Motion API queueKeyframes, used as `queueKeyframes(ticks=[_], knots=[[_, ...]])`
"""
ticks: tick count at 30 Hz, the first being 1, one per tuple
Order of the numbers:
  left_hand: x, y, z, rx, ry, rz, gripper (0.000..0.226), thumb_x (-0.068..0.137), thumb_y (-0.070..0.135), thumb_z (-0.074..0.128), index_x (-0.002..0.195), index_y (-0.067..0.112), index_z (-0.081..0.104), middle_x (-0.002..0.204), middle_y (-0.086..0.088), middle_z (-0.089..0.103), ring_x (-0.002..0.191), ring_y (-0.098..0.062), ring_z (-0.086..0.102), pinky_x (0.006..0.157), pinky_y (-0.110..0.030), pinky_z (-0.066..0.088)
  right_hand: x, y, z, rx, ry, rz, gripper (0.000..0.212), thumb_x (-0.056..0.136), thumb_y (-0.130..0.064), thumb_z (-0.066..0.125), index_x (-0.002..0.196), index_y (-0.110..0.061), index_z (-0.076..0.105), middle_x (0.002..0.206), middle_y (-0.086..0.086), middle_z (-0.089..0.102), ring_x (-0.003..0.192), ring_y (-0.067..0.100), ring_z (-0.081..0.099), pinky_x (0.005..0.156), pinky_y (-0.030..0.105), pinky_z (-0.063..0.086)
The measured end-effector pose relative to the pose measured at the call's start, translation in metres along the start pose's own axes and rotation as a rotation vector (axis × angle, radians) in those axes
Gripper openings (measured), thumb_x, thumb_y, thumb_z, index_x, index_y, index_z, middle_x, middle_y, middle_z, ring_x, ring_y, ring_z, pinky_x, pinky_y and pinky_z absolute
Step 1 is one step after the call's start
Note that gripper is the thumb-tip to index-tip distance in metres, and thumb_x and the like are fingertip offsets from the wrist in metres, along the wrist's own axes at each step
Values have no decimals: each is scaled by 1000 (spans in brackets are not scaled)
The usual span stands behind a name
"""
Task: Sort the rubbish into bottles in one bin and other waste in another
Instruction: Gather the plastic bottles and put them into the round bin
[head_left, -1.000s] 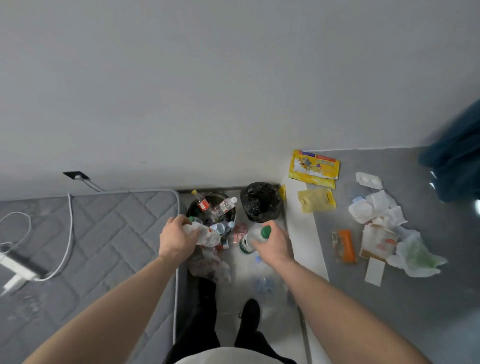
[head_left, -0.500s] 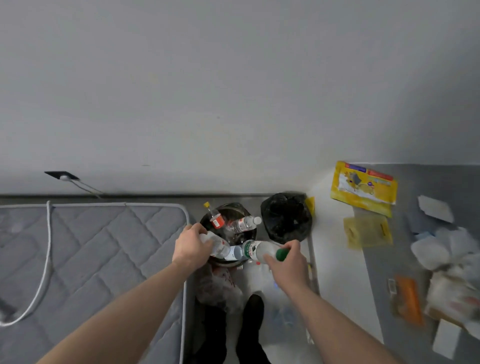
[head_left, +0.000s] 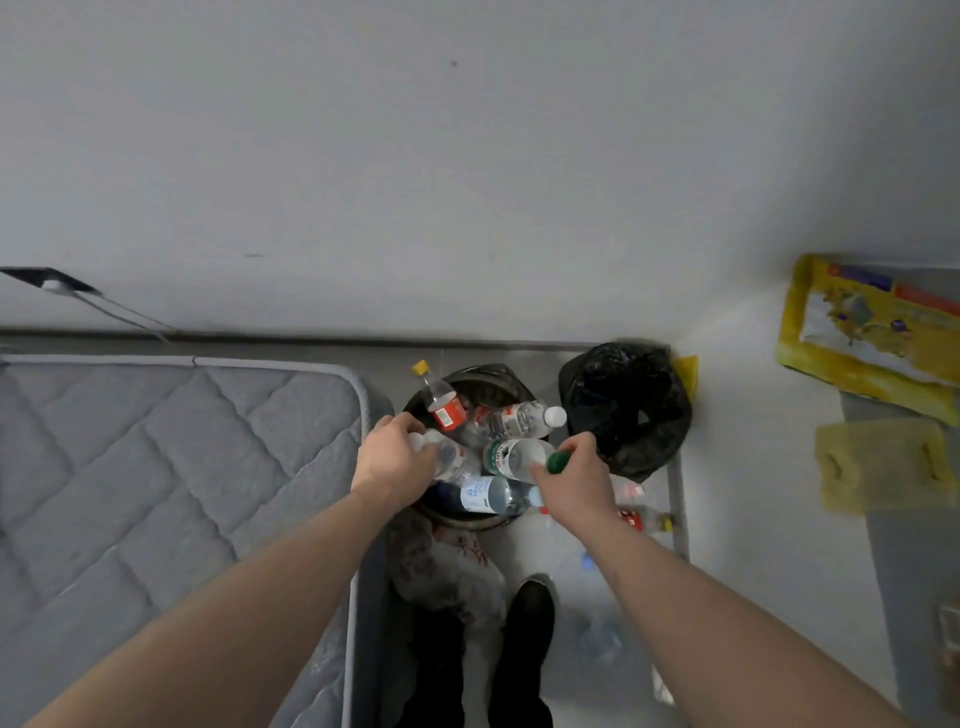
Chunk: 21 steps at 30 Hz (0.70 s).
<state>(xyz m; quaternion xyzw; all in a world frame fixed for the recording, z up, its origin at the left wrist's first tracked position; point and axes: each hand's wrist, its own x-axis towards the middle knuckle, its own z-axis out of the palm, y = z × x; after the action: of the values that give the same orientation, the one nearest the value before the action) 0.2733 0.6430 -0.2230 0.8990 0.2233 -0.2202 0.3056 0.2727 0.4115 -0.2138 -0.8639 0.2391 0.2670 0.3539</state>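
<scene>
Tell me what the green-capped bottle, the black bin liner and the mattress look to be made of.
Green-capped bottle, held by the right hand: clear, glossy plastic by the look; the inside shows through and its side catches the light.
Black bin liner: thin plastic film, probably; crinkled folds with a faint sheen.
Mattress: grey quilted fabric, matt, with stitched diagonal seams and a piped edge.

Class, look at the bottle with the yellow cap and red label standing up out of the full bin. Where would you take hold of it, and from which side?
Probably the clear neck just under the cap of the yellow-capped bottle, coming from above at the bin's far left. It leans cap-up past the rim, its lower body buried among other bottles, and the left hand is nearest.
</scene>
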Motion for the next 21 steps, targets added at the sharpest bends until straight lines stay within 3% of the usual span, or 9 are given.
queueKeyframes(ticks=[9,13,21], knots=[[3,-6,-3,60,25,86,30,92,44,56,114,25,59,108,3,56,93,-22,57,81,-38,48,17,6,15,-38,-17,28,43,84,-22,70,120,-23,46,117,2,56,97,25,63,77,46,60],[10,-4,-2,72,17,84,29,93,45,53,112,25,59,107,2,57,93,-25,60,83,-44,53,18,9,17,-87,2,21,38,91,-14,61,127,-17,50,127,6,57,108,26,58,82,32,46],[40,14,3,139,-18,25,20,91,38,47,97,19,53,102,-5,59,89,-27,52,75,-36,40,35,13,19,-149,18,24,47,90,-3,60,135,-12,49,138,10,50,120,28,55,93,33,43]])
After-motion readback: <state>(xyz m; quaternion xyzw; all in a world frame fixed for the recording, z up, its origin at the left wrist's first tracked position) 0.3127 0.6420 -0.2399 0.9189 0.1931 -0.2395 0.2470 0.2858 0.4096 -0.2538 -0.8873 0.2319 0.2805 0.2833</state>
